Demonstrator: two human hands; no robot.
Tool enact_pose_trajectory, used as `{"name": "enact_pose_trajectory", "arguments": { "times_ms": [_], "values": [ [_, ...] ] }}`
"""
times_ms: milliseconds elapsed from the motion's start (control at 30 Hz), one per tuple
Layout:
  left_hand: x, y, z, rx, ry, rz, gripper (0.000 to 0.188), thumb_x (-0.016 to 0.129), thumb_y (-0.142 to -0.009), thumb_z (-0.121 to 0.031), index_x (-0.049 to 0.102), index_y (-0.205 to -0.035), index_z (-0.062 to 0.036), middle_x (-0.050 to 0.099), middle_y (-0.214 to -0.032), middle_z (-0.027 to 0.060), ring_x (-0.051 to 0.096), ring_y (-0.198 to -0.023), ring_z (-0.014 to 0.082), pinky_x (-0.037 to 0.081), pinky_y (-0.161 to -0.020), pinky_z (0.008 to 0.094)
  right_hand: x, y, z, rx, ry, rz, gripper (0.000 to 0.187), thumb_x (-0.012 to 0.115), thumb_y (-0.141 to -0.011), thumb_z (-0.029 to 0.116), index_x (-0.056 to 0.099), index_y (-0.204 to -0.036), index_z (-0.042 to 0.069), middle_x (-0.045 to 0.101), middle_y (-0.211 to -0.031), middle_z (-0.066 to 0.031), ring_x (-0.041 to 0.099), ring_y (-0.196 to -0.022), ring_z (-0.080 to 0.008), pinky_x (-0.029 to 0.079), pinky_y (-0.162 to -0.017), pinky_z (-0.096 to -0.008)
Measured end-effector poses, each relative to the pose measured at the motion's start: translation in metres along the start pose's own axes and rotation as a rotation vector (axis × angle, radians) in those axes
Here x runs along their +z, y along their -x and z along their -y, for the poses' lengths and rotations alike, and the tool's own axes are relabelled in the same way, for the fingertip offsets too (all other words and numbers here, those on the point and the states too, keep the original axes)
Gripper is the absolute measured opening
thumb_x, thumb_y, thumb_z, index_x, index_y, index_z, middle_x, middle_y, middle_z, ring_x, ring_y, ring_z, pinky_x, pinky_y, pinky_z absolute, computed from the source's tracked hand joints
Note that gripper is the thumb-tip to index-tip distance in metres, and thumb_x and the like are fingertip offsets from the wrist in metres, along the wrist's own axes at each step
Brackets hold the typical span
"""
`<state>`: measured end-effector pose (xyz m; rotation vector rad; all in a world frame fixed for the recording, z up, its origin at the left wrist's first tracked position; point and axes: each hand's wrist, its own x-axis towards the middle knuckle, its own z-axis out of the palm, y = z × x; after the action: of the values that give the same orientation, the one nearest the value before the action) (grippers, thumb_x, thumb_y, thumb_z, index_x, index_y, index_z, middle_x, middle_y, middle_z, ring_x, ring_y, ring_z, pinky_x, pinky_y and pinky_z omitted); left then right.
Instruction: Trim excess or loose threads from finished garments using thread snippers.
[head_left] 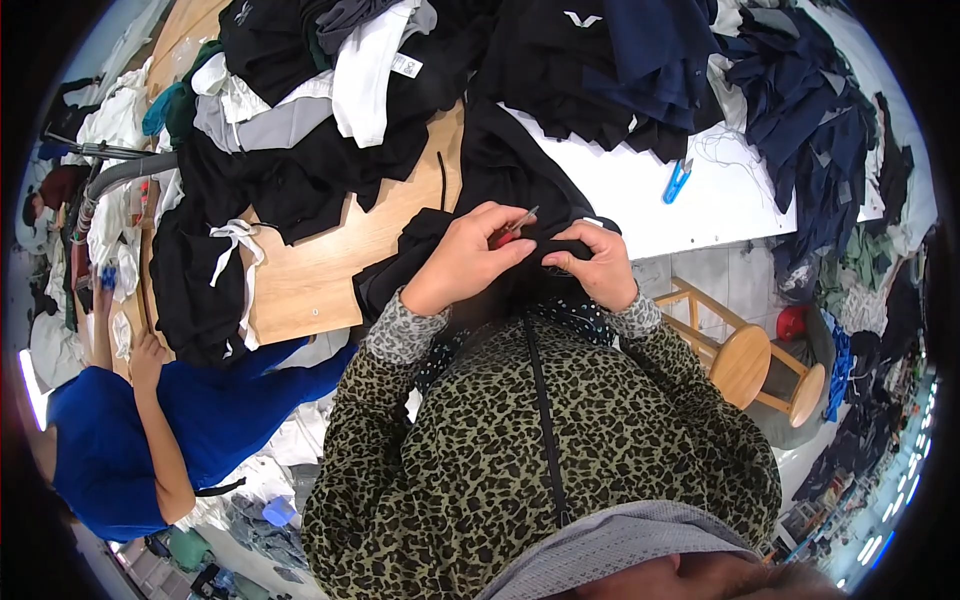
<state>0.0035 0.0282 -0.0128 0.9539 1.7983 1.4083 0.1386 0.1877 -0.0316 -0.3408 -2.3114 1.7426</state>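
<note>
Small red-handled thread snips (pixel 508 236) are gripped in my left hand (pixel 465 258), with the metal tip showing above the fingers. My right hand (pixel 598 266) pinches a folded edge of a black garment (pixel 512 165) between thumb and fingers. The two hands are close together in front of my body, the snips just left of the pinched edge. From my hands the black cloth runs up onto the table, and part of it bunches beside my left wrist. Whether the blades touch the cloth is too small to tell.
Blue thread snips (pixel 677 182) lie on the white tabletop (pixel 620 185) at the right. Piles of black garments (pixel 290 190) and navy cloth (pixel 800 130) cover much of the tables. Wooden stools (pixel 741 365) stand at lower right. A person in blue (pixel 190 430) sits close on the left.
</note>
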Motion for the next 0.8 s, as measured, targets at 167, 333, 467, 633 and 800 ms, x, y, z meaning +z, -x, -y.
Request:
{"name": "enact_pose_trajectory", "arguments": {
  "times_ms": [167,333,467,633,800],
  "values": [
    [-0.009,0.013,-0.014,-0.105,-0.065,0.085,0.043,0.073,-0.077,-0.013,0.056,-0.115,-0.0007,0.059,-0.080,0.0063,0.053,-0.066,0.0120,0.045,-0.062,0.0254,-0.001,-0.001,-0.004,-0.080,0.091,-0.126,0.025,0.079,-0.066,0.009,0.064,-0.083,0.000,0.061,-0.073,-0.0076,0.056,-0.067,-0.0200,0.044,-0.062,-0.0288],
    [0.015,0.029,-0.008,-0.096,-0.062,-0.064,0.039,0.072,-0.079,-0.013,0.047,-0.106,-0.0013,0.062,-0.078,0.0120,0.062,-0.068,0.0193,0.047,-0.062,0.0283,0.002,-0.001,-0.002,-0.096,0.117,-0.149,0.025,0.079,-0.065,0.007,0.065,-0.083,0.000,0.061,-0.073,-0.0077,0.056,-0.068,-0.0204,0.044,-0.062,-0.0296],
    [0.023,0.028,-0.010,-0.084,-0.064,-0.053,0.039,0.071,-0.080,-0.008,0.043,-0.105,0.0008,0.061,-0.076,0.0074,0.054,-0.066,0.0082,0.044,-0.061,0.0227,0.003,-0.001,0.000,-0.129,0.182,-0.168,0.024,0.079,-0.064,0.006,0.065,-0.083,0.000,0.060,-0.072,-0.0076,0.056,-0.069,-0.0210,0.043,-0.063,-0.0301],
    [0.028,0.027,-0.009,-0.046,-0.078,-0.058,0.039,0.071,-0.080,-0.008,0.042,-0.105,0.0008,0.061,-0.075,0.0078,0.054,-0.065,0.0087,0.044,-0.059,0.0233,0.004,0.000,-0.002,-0.173,0.205,-0.177,0.023,0.078,-0.065,0.005,0.065,-0.084,0.000,0.060,-0.072,-0.0080,0.055,-0.068,-0.0221,0.043,-0.063,-0.0305],
    [0.029,0.025,-0.009,-0.070,-0.051,-0.042,0.035,0.068,-0.083,-0.007,0.042,-0.105,0.0003,0.060,-0.074,0.0062,0.053,-0.064,0.0079,0.043,-0.058,0.0226,0.004,0.000,0.000,-0.167,0.206,-0.178,0.023,0.078,-0.065,0.005,0.065,-0.084,0.000,0.060,-0.072,-0.0081,0.055,-0.068,-0.0223,0.043,-0.063,-0.0306]
  ]
}}
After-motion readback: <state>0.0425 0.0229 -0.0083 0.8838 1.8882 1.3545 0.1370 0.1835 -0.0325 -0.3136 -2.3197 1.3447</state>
